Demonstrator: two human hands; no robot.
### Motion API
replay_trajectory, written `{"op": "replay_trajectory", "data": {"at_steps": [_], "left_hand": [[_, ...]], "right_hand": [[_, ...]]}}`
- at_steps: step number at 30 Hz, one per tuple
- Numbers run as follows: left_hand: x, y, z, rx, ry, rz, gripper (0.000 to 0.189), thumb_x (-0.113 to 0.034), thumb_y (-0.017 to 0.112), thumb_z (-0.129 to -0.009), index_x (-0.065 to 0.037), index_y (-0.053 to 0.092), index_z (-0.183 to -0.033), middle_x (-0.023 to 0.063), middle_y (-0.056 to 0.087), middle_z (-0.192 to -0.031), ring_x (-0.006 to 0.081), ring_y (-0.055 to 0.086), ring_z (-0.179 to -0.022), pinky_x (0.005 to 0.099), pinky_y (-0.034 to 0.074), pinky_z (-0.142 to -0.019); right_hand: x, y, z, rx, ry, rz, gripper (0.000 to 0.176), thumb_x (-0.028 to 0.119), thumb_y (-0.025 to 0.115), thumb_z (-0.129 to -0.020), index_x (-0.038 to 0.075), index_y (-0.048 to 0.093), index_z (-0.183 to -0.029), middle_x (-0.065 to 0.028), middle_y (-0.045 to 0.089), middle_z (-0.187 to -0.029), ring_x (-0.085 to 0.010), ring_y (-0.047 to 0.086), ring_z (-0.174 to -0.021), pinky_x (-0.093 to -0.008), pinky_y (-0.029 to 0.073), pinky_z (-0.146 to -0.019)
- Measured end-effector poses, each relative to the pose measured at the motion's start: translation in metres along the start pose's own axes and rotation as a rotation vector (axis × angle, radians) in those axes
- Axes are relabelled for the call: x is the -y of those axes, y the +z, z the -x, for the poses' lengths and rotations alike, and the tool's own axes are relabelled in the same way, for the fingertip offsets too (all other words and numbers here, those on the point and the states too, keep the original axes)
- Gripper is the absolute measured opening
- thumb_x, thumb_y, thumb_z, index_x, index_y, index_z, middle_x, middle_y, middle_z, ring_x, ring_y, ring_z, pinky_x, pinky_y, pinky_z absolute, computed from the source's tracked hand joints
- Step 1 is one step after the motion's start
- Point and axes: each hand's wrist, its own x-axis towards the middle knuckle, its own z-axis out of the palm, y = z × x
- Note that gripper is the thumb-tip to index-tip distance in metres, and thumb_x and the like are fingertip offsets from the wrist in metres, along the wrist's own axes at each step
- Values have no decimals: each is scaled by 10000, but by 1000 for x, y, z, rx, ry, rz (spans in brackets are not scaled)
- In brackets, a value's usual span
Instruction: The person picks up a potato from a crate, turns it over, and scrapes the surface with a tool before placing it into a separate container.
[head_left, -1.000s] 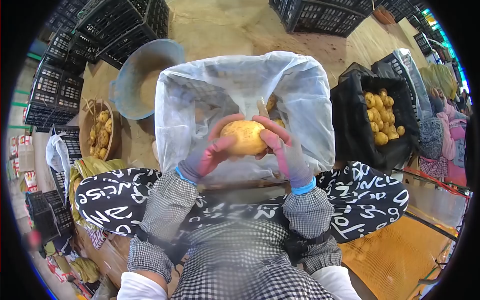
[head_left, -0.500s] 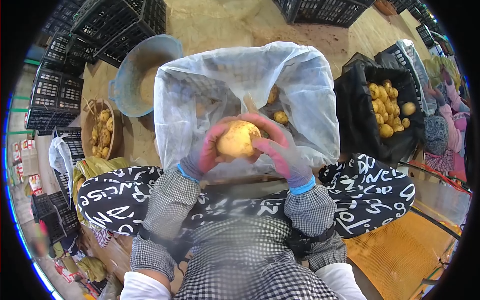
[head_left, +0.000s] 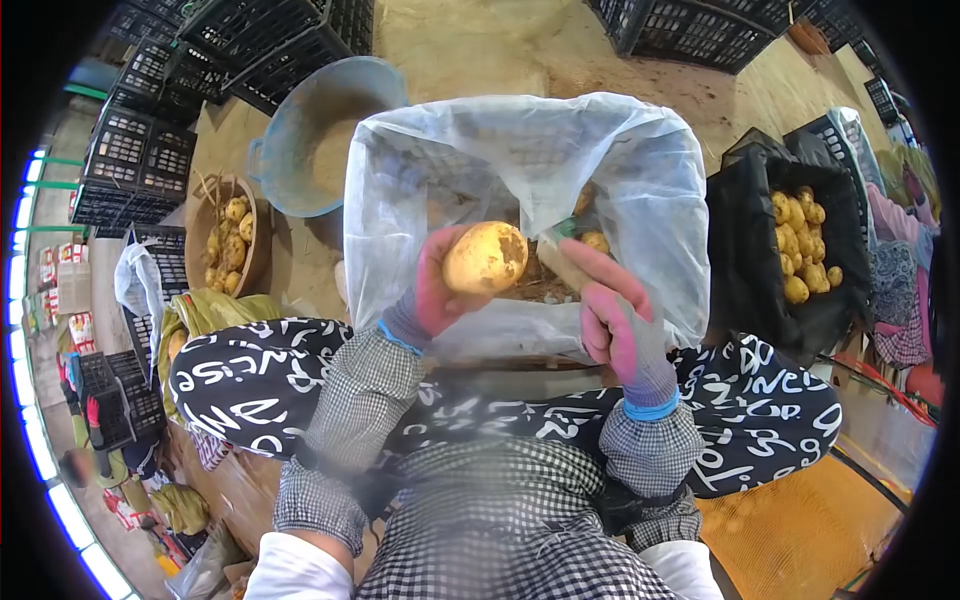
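Observation:
My left hand point(head_left: 436, 290), in a pink and grey glove, is closed around a large yellow potato point(head_left: 486, 258) with brown soil patches on its skin. Apart from it, to the right, my right hand point(head_left: 625, 318) wears a matching glove. Its fingers are curled and the index finger lies along a flat tan tool with a handle-like shape point(head_left: 563, 264), whose kind I cannot tell. Both hands are over a crate lined with translucent white plastic point(head_left: 655, 200). Inside the crate, beyond my right hand, a potato point(head_left: 595, 242) is partly visible.
On the right stands a black-lined crate point(head_left: 740, 240) of potatoes. To the left are a clay-coloured bowl point(head_left: 262, 232) of potatoes and a blue tub point(head_left: 290, 110). Black crates point(head_left: 120, 150) are stacked at the back left. Another person's sleeve point(head_left: 900, 215) shows at far right.
My right hand has come off the potato and moved right, its tan tool now tilted beside it. My left hand alone holds the potato. The view has shifted slightly.

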Motion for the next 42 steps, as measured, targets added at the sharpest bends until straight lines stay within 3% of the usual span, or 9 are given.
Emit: {"op": "replay_trajectory", "data": {"at_steps": [6, 11, 14, 17, 21, 23, 28, 34, 42], "left_hand": [[6, 2, -5, -127, 27, -47, 510, -479, 411, -924, -45, 592, -1121, 167, 661, -909, 158, 492, -485, 188, 278, -316], [3, -4, -7, 177, -124, 170, 521, -475, 422, -914, -37, 593, -1140, 197, 658, -924, 168, 513, -494, 179, 278, -307], [4, 6, -5, 9, -110, 166, 534, -480, 419, -913, -35, 590, -1154, 208, 654, -950, 169, 523, -505, 173, 280, -303], [0, -10, -8, 179, -160, 30, 552, -489, 420, -916, -25, 580, -1170, 209, 650, -977, 159, 513, -508, 169, 290, -302], [3, -5, -6, -46, -127, -58, 582, -509, 409, -922, -10, 578, -1170, 210, 651, -960, 152, 509, -506, 165, 305, -304], [10, -11, -9, -196, -100, -248, 558, -489, 413, -926, -16, 576, -1174, 194, 649, -986, 166, 528, -575, 197, 339, -381], [14, -6, -9, 68, -124, 54, 500, -437, 424, -935, -29, 569, -1185, 156, 645, -1052, 200, 575, -747, 277, 424, -572], [-1, 4, -7, 362, -206, 305, 434, -376, 438, -946, -45, 561, -1198, 111, 640, -1130, 241, 631, -954, 373, 526, -801], [6, 4, -8, 380, -235, 305, 468, -423, 407, -953, -51, 595, -1163, 105, 656, -1099, 252, 641, -918, 376, 530, -775]], "right_hand": [[-5, -5, 1, 49, 68, 35, 412, 108, 477, -966, -30, 514, -1353, 93, 408, -551, 9, 302, -434, -165, 238, -386], [-6, -4, 2, 81, 81, 27, 417, 131, 488, -963, -18, 521, -1351, 95, 402, -539, 6, 289, -422, -167, 232, -386], [-9, -5, 0, 95, 97, 21, 421, 138, 490, -961, -9, 521, -1354, 95, 397, -535, 3, 284, -418, -169, 227, -385], [-9, -6, 0, 117, 125, -27, 420, 136, 487, -959, -4, 525, -1353, 92, 400, -536, 1, 287, -419, -170, 231, -386], [-9, -2, -1, 113, 130, -17, 411, 125, 476, -955, -11, 538, -1338, 67, 441, -543, -7, 328, -432, -168, 274, -407], [-13, 6, -3, 60, 84, -66, 411, 115, 470, -951, -24, 539, -1331, 37, 491, -565, -19, 374, -449, -165, 308, -429], [-7, -3, -6, -29, 26, 2, 418, 92, 461, -939, -71, 531, -1318, -85, 666, -728, -63, 484, -509, -155, 367, -481], [-13, -8, -4, 67, -37, 18, 378, 86, 464, -947, -90, 569, -1265, -122, 699, -818, -84, 601, -594, -148, 355, -468], [-13, -4, -4, 81, 7, -15, 382, 112, 482, -952, -88, 571, -1265, -35, 593, -641, -116, 614, -602, -192, 451, -557]]}}
